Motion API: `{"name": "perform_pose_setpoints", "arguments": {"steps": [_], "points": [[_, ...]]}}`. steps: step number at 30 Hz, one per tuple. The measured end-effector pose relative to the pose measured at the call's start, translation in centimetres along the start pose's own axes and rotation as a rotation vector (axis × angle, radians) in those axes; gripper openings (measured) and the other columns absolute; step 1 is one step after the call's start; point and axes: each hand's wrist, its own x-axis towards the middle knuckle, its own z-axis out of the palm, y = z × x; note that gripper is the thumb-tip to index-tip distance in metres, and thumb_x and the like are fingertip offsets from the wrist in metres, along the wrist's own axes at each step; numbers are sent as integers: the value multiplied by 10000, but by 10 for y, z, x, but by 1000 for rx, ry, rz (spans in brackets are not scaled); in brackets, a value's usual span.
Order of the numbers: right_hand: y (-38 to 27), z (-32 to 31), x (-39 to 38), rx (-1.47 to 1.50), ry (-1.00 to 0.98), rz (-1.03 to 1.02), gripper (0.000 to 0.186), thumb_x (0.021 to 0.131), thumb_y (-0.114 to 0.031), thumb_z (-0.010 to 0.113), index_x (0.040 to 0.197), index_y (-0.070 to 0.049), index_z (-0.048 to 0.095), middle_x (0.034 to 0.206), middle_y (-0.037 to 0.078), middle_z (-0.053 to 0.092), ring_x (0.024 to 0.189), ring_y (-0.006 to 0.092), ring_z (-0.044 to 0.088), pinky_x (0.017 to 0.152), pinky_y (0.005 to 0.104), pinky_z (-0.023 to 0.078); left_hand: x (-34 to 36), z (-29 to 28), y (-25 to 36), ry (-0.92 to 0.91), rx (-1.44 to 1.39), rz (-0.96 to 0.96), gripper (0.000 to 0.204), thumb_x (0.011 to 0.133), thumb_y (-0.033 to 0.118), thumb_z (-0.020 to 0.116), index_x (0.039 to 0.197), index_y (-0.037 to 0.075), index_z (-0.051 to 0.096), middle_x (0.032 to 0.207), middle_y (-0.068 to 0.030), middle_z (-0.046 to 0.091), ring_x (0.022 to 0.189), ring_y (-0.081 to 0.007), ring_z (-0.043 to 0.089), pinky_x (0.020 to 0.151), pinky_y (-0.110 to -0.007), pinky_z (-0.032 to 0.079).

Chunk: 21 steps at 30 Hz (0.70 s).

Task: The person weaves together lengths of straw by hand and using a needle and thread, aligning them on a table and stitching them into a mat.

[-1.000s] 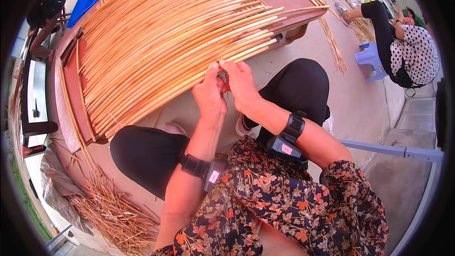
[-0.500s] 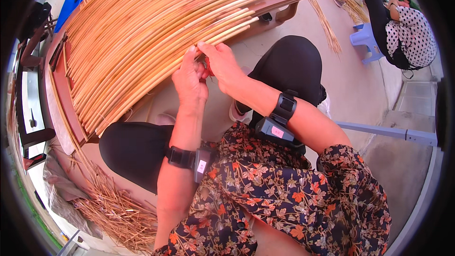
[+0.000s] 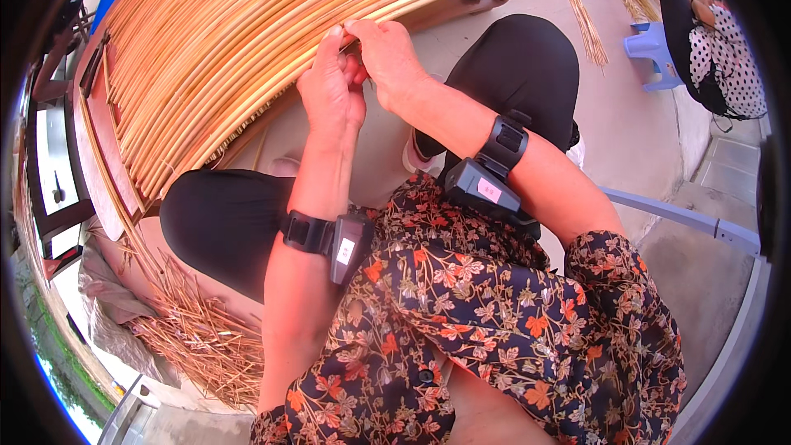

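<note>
Long tan reed stalks lie side by side as a mat point(image 3: 239, 58) over the reddish-brown table. Both hands meet at its near edge. My left hand point(image 3: 331, 91) is closed, its thumb and fingertips pinching at the nearest stalks. Close beside it, my right hand point(image 3: 391, 58) is closed too, with the thumb pressed against the same edge and the other fingers curled under. What lies between the curled fingers is hidden. Thin cord shows faintly along the mat's near left edge.
Broken stalks point(image 3: 202, 338) lie heaped on the floor at lower left. A blue stool point(image 3: 652, 53) stands at right beside a seated person point(image 3: 729, 66) in polka dots. Loose reeds point(image 3: 581, 12) hang off the table's far right end. My knees flank my arms.
The view has shifted, so the mat and both hands sit higher in the picture. A bit of red beside the right fingers no longer shows. Both hands keep their pinch at the edge.
</note>
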Motion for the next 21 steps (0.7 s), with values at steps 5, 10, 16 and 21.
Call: {"name": "perform_pose_setpoints", "arguments": {"steps": [5,10,16,21], "points": [[-3,8,-1,-14,-58,88,236,894,-201,573,764,-8,614,638,43,556,501,141,498,430,289,373,14,-16,2,13,-11,29,127,856,129,693,883,10,658,570,45,446,461,-61,347,434,-246,278],[-5,-2,5,-41,-66,38,238,894,-203,610,767,-1,601,634,39,542,538,151,524,435,306,402,3,0,13,-13,84,-45,192,895,228,662,882,45,609,579,48,425,486,-56,338,477,-230,300],[-34,-30,-21,-554,-186,-99,312,852,-208,664,1025,38,583,917,138,648,717,209,640,681,370,518,-1,-9,24,-102,-36,-37,152,886,198,682,960,104,588,583,68,401,468,-55,309,465,-220,272],[-86,-45,-41,-1010,-206,-680,218,838,-140,650,1021,-29,611,929,137,648,827,303,639,750,381,511,-13,-3,24,-44,12,-55,163,880,201,695,975,132,583,567,87,304,471,-55,261,469,-225,243]]}}
